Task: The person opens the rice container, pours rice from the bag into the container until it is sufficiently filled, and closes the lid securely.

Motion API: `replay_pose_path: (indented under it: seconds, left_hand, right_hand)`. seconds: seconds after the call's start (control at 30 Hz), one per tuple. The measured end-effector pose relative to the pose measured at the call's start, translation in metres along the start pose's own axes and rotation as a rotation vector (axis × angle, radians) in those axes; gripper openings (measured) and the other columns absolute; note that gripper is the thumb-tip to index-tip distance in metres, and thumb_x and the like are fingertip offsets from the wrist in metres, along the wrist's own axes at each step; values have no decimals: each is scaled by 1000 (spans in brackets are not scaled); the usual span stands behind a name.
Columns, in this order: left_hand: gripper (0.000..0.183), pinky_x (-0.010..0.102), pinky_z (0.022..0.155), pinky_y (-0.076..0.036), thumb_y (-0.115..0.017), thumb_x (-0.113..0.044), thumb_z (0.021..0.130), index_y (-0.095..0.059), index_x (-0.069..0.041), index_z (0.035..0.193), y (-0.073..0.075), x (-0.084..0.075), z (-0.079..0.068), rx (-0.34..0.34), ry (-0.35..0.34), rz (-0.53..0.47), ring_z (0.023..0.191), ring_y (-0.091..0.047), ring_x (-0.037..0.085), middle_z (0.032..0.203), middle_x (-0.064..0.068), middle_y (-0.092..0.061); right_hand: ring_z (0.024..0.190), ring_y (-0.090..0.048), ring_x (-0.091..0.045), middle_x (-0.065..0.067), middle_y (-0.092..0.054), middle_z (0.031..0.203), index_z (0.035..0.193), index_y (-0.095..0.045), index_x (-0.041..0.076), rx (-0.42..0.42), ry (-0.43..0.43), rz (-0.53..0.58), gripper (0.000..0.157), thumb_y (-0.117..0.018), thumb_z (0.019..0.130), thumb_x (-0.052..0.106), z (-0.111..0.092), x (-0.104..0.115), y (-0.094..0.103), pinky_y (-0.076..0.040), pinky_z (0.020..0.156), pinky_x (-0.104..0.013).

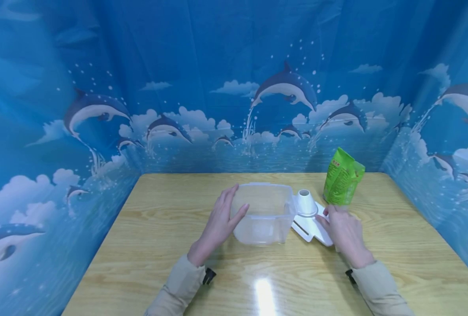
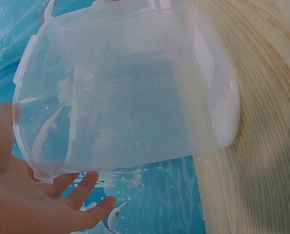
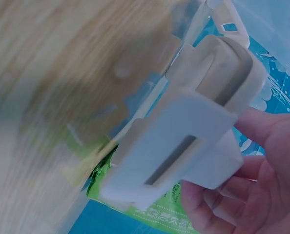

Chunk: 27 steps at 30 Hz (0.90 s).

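A see-through plastic bin stands with its open top up. My left hand lies at its left side with fingers spread, the thumb reaching over the rim. In the left wrist view, fingertips stretch past the wall of the bin. Right beside the bin is a white plastic piece, with a hollow cone rising from its flat slotted plate. My right hand pinches its right edge. The right wrist view shows the plate tilted, with thumb and fingers around a side of it.
A green printed bag stands upright behind my right hand, near the back of the wood-grain table. Blue dolphin curtains hang around the back and sides.
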<state>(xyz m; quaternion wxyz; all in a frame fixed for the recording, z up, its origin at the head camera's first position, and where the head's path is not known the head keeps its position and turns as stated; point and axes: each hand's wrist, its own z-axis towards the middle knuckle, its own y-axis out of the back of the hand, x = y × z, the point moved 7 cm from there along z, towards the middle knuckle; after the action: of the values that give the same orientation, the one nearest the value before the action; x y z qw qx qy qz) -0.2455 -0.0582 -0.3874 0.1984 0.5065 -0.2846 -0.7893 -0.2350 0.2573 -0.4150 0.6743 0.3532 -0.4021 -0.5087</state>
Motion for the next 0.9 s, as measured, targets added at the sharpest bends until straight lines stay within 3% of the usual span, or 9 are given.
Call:
replay_pose_path:
  seconds: [0.37, 0.9]
  left_hand:
    - [70, 54, 119, -32, -52, -47, 104, -29, -10, 159, 0, 0, 0, 5, 4, 1, 145, -37, 32, 158, 13, -38]
    - [70, 55, 118, -32, -53, -46, 104, -31, -9, 158, 0, 0, 0, -2, -2, -6, 145, -37, 32, 158, 13, -38]
  right_hand:
    - [47, -45, -17, -2, -50, 59, 92, -64, 1, 168, -42, 56, 27, -76, 91, 26, -4, -1, -9, -37, 39, -30]
    - [48, -45, -19, -1, -50, 58, 90, -63, 6, 191, -37, 79, 27, -77, 90, 29, -4, 0, -10, -36, 40, -34]
